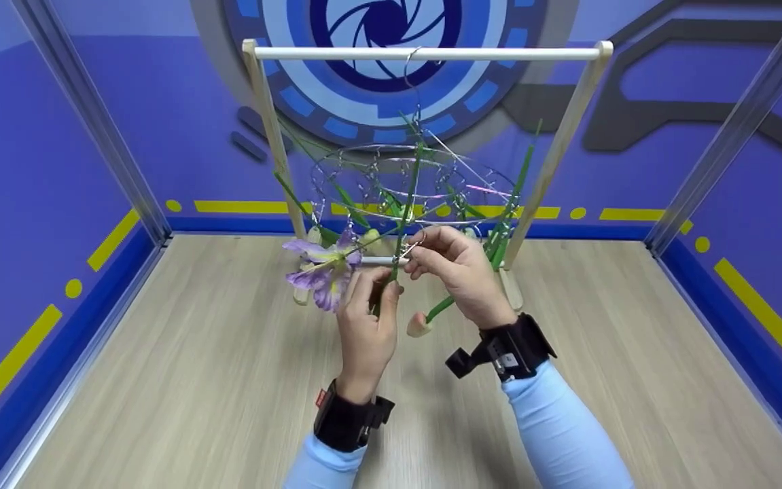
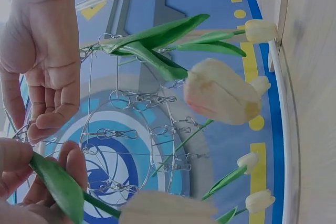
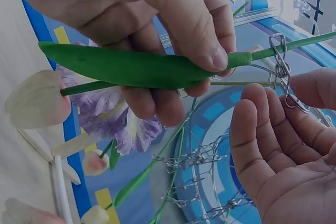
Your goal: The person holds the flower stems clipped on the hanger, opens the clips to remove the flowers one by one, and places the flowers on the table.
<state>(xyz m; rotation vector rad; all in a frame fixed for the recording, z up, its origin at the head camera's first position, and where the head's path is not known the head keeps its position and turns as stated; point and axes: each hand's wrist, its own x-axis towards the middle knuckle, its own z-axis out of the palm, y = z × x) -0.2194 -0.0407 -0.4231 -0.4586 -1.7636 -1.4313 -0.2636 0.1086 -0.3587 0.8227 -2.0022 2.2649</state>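
Observation:
My left hand (image 1: 369,333) pinches the green stem of a pale artificial tulip (image 3: 38,100) between thumb and fingers. Its long leaf (image 3: 126,67) lies along the fingers in the right wrist view. My right hand (image 1: 462,275) pinches a metal wire clip (image 3: 281,69), which sits around the upper part of that stem. Both hands are close together below a round wire hanger with clips (image 1: 458,222). A purple flower (image 1: 323,268) hangs just left of the left hand. Below the right hand, a peach tulip (image 1: 419,326) hangs head down.
The hanger hooks over the white rod (image 1: 336,53) of a wooden rack (image 1: 560,142). Several more pale tulips (image 2: 223,92) hang from its clips, heads down. A lower white bar (image 1: 380,261) joins the rack's feet. Wood-grain tabletop (image 1: 214,380) lies underneath, with printed blue walls behind.

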